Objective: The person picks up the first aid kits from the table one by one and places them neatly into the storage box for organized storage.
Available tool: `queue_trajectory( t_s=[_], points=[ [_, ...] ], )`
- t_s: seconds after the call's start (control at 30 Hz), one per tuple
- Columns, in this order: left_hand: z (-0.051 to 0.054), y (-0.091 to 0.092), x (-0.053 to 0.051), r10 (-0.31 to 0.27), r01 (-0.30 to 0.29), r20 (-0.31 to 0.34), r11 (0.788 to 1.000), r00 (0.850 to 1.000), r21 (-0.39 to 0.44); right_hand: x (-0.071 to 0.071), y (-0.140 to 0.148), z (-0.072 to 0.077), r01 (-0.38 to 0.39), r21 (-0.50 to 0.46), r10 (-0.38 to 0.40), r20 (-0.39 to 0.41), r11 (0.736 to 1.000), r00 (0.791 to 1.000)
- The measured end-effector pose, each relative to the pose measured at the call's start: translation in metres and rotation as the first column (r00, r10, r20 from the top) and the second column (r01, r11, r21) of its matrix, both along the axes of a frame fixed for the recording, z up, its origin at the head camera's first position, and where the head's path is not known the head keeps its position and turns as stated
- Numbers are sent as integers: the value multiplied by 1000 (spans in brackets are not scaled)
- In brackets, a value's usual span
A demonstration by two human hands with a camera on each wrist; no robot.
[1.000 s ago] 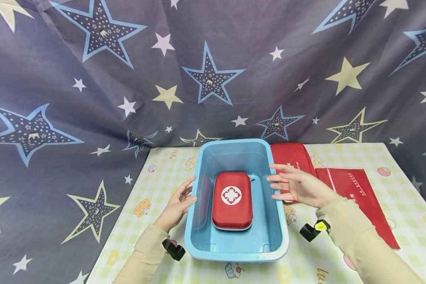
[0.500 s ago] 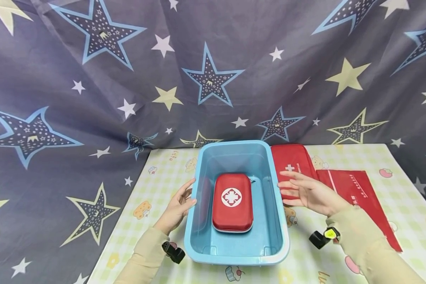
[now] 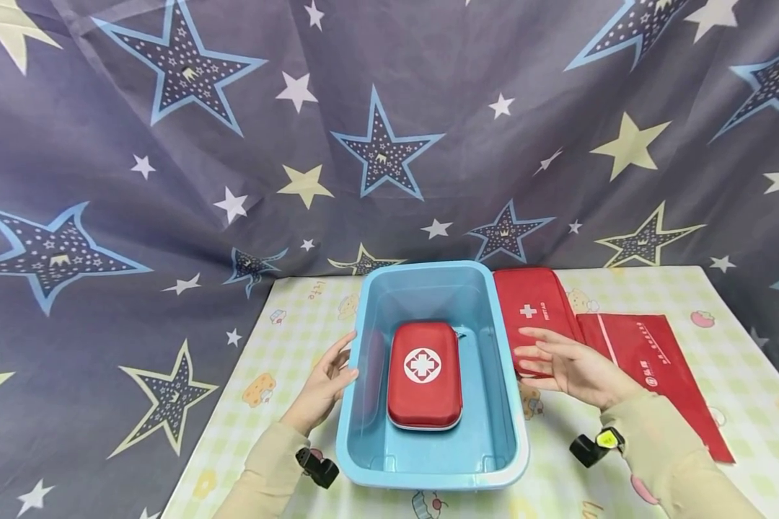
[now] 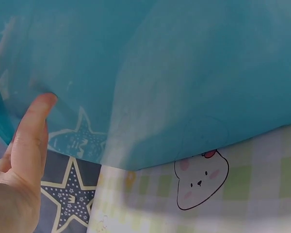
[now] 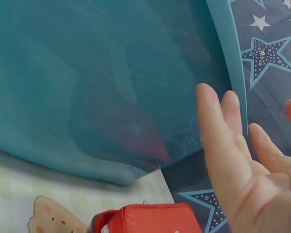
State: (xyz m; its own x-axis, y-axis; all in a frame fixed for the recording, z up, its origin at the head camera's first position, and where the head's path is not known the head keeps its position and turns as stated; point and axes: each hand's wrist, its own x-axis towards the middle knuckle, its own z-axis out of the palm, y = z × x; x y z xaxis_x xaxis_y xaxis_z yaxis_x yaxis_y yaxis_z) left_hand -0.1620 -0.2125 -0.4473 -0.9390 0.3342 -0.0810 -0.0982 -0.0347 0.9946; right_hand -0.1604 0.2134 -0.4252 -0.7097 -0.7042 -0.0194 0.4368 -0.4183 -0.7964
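Note:
A blue plastic bin (image 3: 487, 472) stands in the middle of the table. Inside lies a red hard first-aid case (image 3: 424, 404) with a white cross in a round emblem. My left hand (image 3: 321, 386) is at the bin's left side, fingers mostly straight; in the left wrist view a fingertip touches the outer wall (image 4: 174, 73). To the right of the bin, my right hand (image 3: 574, 367) is spread with nothing in it, apart from the wall. It hovers over the front part of a red soft first-aid pouch (image 3: 532, 295) and hides some of it.
A flat red packet (image 3: 662, 360) with white print lies right of the pouch, partly covered by the right forearm. The checked tablecloth (image 3: 285, 353) covers the table. Behind it hangs a dark curtain (image 3: 428, 94) with stars.
My right hand has moved off the bin's right rim, to the right and a little nearer to me. My left hand stays at the left side. The view has shifted slightly.

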Motion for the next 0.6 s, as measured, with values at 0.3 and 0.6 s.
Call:
queue_trajectory(
  t_s=[0.3,0.6],
  points=[
    [2,1,-1,0,0,-1,1000,1000,-4,5,15,-9,10,-26,-8,50,1000,999],
    [2,2,-1,6,-6,9,1000,1000,-16,9,35,-18,29,-15,-28,24,999,999]
  ],
)
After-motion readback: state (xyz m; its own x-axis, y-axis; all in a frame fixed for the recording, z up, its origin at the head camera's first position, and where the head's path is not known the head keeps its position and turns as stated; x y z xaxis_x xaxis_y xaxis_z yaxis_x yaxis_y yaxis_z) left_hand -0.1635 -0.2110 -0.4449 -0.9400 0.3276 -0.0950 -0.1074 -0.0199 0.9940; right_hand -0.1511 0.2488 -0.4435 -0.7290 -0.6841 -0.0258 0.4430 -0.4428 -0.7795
